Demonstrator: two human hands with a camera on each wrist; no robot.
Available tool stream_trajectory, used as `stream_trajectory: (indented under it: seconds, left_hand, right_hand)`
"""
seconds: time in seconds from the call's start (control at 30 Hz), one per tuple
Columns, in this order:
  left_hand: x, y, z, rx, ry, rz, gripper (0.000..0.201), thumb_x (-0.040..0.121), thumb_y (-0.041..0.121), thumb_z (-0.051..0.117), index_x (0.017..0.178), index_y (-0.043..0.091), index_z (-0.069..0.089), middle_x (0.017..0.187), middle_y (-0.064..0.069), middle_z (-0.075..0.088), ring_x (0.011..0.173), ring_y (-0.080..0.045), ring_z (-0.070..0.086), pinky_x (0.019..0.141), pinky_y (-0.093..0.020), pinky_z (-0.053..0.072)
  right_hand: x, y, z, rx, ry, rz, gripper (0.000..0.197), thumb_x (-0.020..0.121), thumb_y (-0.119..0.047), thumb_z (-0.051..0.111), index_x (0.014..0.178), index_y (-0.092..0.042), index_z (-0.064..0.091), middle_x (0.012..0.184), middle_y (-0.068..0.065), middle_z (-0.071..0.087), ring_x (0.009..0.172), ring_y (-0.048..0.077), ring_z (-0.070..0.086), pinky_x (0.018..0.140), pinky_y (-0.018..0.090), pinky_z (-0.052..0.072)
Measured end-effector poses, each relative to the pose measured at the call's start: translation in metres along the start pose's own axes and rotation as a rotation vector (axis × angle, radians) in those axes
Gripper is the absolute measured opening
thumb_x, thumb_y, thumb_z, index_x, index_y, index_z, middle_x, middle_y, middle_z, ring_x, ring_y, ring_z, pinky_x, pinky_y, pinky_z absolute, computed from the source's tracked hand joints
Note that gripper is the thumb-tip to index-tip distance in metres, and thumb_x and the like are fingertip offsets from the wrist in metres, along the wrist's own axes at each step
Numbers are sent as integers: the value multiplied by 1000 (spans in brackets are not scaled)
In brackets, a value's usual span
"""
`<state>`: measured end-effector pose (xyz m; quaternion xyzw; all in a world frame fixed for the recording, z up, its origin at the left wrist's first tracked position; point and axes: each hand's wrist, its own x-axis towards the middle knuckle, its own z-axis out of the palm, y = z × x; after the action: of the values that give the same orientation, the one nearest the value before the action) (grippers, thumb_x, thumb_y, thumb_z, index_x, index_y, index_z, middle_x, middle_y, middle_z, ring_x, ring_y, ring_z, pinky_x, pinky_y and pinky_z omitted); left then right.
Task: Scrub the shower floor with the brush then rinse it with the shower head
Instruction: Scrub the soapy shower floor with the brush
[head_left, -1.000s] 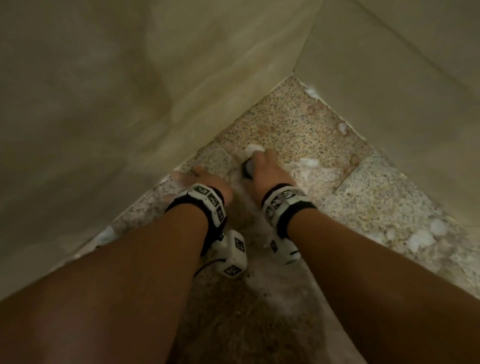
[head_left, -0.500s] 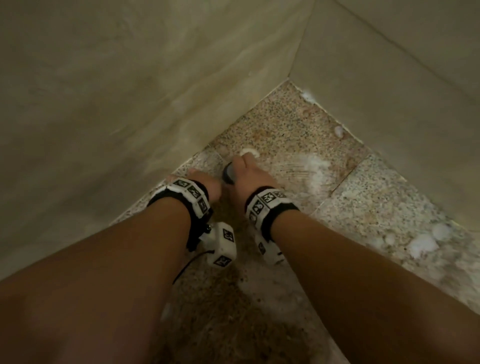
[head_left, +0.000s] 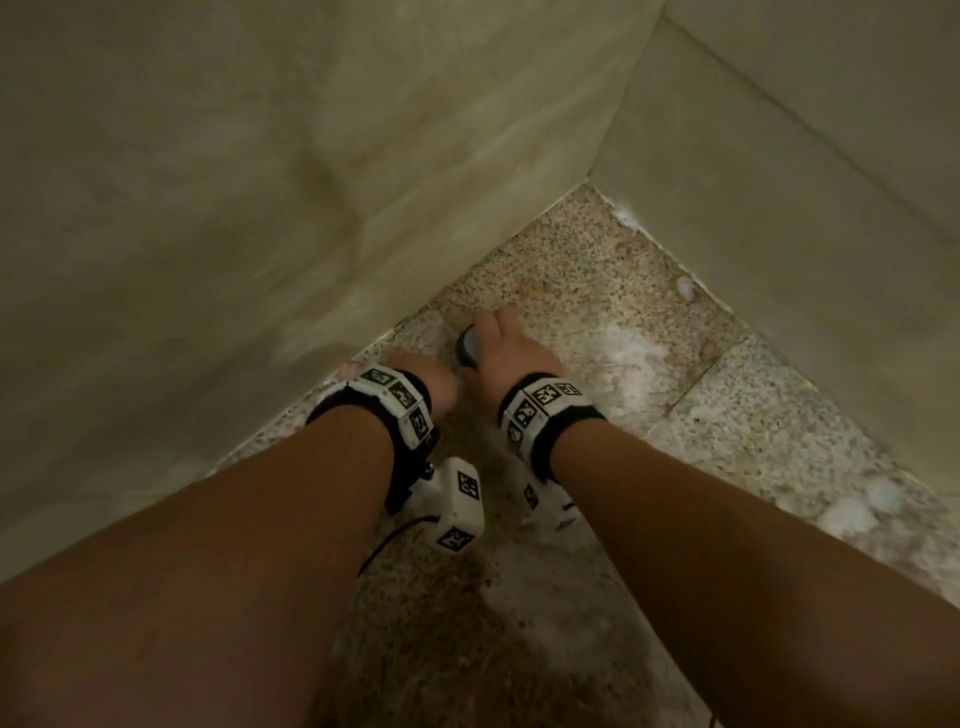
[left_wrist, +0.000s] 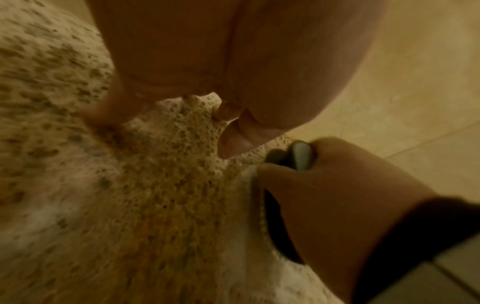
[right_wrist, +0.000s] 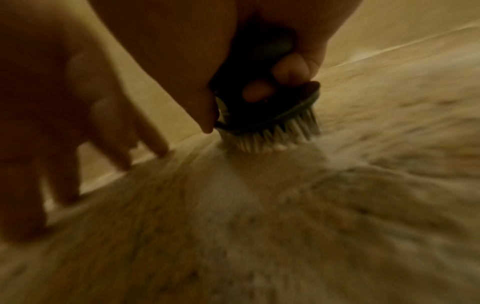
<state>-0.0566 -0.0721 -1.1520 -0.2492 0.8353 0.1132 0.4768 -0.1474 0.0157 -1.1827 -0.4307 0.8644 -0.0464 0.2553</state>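
Near the wall corner, the right hand (head_left: 511, 348) has carried the scrub brush (right_wrist: 267, 111) leftward off the foam patch (head_left: 631, 358); scrubbing continues and rinsing is not begun. Its fingers (right_wrist: 289, 69) curl round the dark oval body, pale bristles pressed on the speckled granite shower floor (head_left: 571, 270). The left hand (head_left: 434, 376) rests fingertips down, fingers spread.

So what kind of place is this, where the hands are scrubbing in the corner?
Most likely a tiled shower stall. A speckled stone floor meets two large beige wall tiles in a corner, soap foam lies on the floor, and the right hand works a scrub brush on it.
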Motion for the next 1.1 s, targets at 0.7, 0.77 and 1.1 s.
stream_trajectory:
  seconds: [0.7,0.77,1.1]
  left_hand:
    - [-1,-2,6,-33,-42,-158,56,106,33,36,158,15,27,160,-8,32,139,-31,43,109,-51,41]
    - [6,-4,10,7,-68,-144,60,108,34,35,161,20,12,167,-8,13,147,-33,31,114,-52,34]
    - [-10,1,-6,-88,-50,-142,58,109,26,34,159,6,13,166,-19,11,149,-36,25,111,-49,33]
  right_hand:
    - [74,33,-39,194,234,125,55,88,-30,73,135,-16,48,134,13,54,117,39,57,99,48,49]
    - [79,30,-42,174,218,171,63,87,-28,76,140,-14,45,138,13,51,119,39,55,99,48,49]
    - [79,37,-43,217,198,60,66,83,-29,80,141,-23,50,140,9,56,124,35,56,104,45,48]
